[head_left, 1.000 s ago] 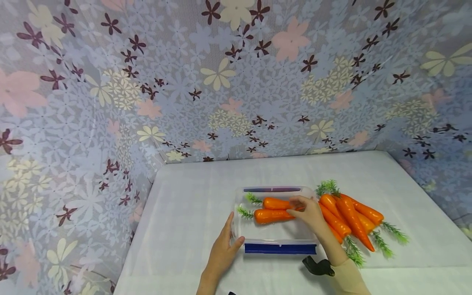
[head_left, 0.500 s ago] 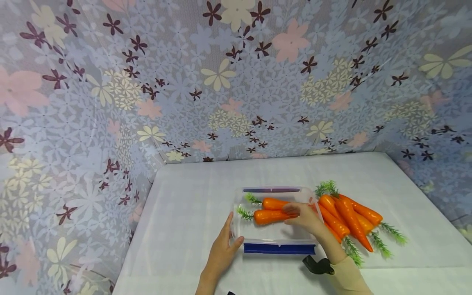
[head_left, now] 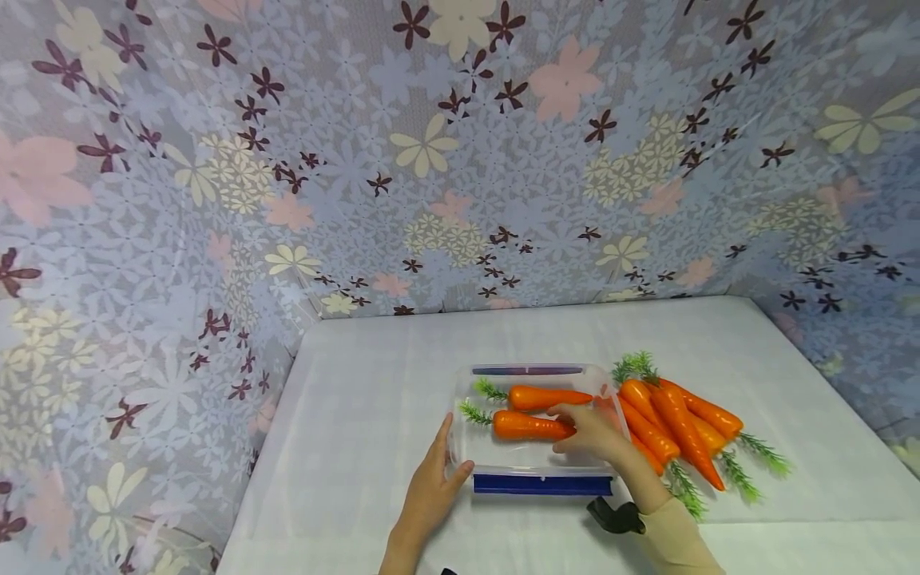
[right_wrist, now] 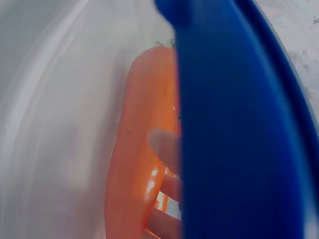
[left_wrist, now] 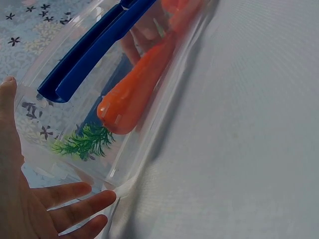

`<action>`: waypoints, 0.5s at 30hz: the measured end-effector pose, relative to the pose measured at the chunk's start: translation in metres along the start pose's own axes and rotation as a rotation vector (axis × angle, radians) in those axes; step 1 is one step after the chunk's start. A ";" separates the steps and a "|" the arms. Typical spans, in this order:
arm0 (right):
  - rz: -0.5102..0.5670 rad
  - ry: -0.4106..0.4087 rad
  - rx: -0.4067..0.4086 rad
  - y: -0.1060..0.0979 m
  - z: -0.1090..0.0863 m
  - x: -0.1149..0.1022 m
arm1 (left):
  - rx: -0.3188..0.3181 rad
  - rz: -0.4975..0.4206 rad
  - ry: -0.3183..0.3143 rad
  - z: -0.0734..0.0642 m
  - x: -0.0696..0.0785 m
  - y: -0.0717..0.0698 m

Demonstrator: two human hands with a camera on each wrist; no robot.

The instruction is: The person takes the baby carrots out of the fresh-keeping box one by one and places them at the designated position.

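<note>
A clear plastic box [head_left: 503, 457] with blue clips holds two orange carrots with green tops lying side by side. Across its left end rests my left hand [head_left: 431, 487], fingers spread and fairly straight along the wall; the left wrist view shows those fingers [left_wrist: 82, 209] at the box's corner. My right hand [head_left: 596, 435] reaches inside and holds the nearer carrot [head_left: 528, 426] toward its narrow end, whose tip the hand hides. Behind it lies the farther carrot [head_left: 542, 397], untouched. In the right wrist view, a blue clip [right_wrist: 234, 124] covers much of the hand.
A heap of several carrots [head_left: 683, 423] with green tops lies right of the box, close to its wall. The long blue front clip [head_left: 542, 485] hangs outward. White cloth [head_left: 374, 383] covers the table, and flowered fabric [head_left: 431, 200] stands behind.
My right hand first lay over both carrots, lifted its fingers, then drew back slightly toward me and settled on the nearer carrot's narrow end. My left hand has stayed at the box.
</note>
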State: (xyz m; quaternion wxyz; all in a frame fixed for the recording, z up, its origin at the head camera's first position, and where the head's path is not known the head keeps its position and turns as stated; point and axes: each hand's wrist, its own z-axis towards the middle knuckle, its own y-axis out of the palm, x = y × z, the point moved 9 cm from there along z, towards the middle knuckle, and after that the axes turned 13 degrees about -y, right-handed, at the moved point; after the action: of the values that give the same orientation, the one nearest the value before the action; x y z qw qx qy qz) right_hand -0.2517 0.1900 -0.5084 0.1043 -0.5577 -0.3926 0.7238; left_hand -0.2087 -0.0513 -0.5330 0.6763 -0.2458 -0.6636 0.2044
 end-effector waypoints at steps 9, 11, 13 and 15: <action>-0.013 0.112 0.006 0.004 -0.002 0.008 | -0.004 -0.013 0.005 0.000 0.000 0.000; -0.017 0.110 -0.002 0.003 -0.002 0.007 | -0.002 -0.006 0.002 0.001 0.000 0.000; -0.025 0.093 -0.020 0.003 -0.002 0.004 | -0.003 0.002 0.001 0.001 -0.001 0.001; -0.033 0.064 -0.039 0.003 -0.002 0.001 | -0.003 0.002 0.000 0.001 -0.001 0.001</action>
State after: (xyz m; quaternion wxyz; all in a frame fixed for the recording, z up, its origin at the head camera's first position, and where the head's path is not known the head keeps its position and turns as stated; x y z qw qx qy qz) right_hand -0.2495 0.1889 -0.5113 0.1181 -0.5759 -0.4122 0.6961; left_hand -0.2097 -0.0511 -0.5341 0.6757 -0.2477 -0.6636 0.2042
